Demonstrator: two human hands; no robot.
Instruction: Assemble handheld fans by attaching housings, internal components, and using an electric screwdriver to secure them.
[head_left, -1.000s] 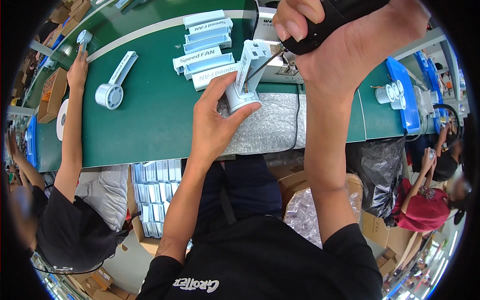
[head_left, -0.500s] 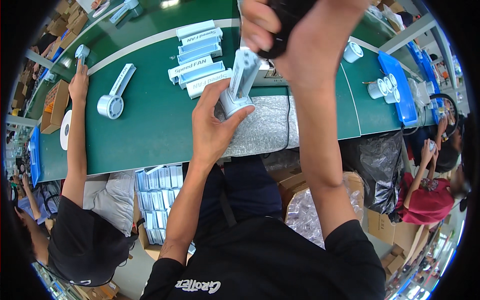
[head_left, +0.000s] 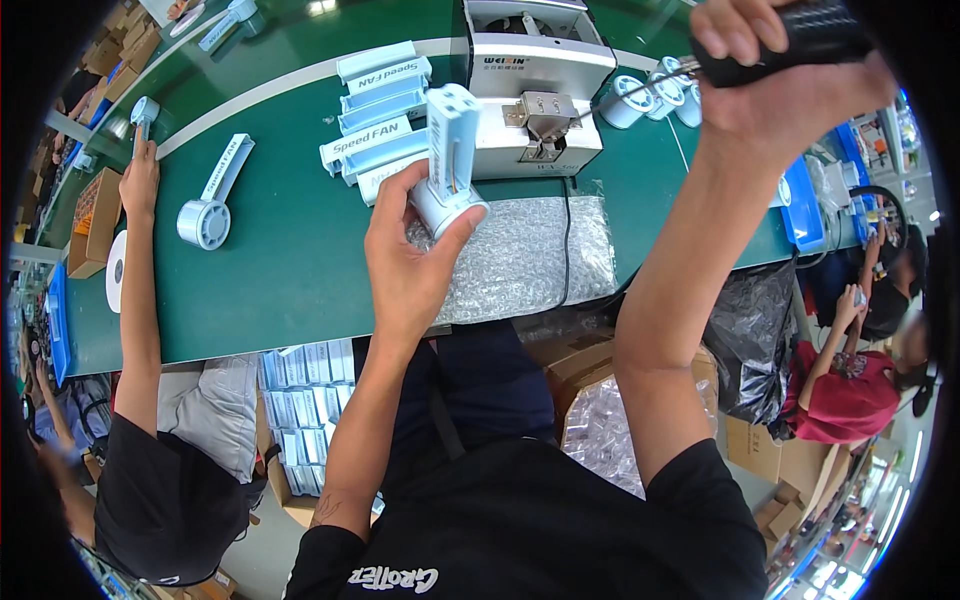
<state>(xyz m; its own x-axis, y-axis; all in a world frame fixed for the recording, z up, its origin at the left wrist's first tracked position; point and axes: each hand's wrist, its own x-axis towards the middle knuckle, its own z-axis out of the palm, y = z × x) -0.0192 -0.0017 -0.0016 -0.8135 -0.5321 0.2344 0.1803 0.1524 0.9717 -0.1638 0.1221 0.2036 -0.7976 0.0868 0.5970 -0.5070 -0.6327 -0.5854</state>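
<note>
My left hand [head_left: 408,265] grips a light-blue handheld fan housing [head_left: 453,140] by its round head, with the handle part standing upright. My right hand [head_left: 775,105] is wrapped round a black electric screwdriver [head_left: 800,45], raised at the upper right. Its thin bit slants down left to the metal front of a white and black screw feeder [head_left: 545,70]; whether the tip carries a screw is too small to tell. Beside my left hand lie several light-blue handle shells [head_left: 368,138] in a row. Beneath it is a sheet of bubble wrap [head_left: 525,250].
Another fan [head_left: 205,222] lies on the green table [head_left: 270,290] to the left, near a co-worker's arm [head_left: 140,270]. Several round fan units [head_left: 627,102] stand right of the feeder. A black cable [head_left: 568,240] crosses the bubble wrap. A box of shells [head_left: 305,390] sits below the table edge.
My right hand has swung right with the screwdriver, uncovering the feeder, and the bit now reaches its front. The fan housing in my left hand has turned, its handle more upright.
</note>
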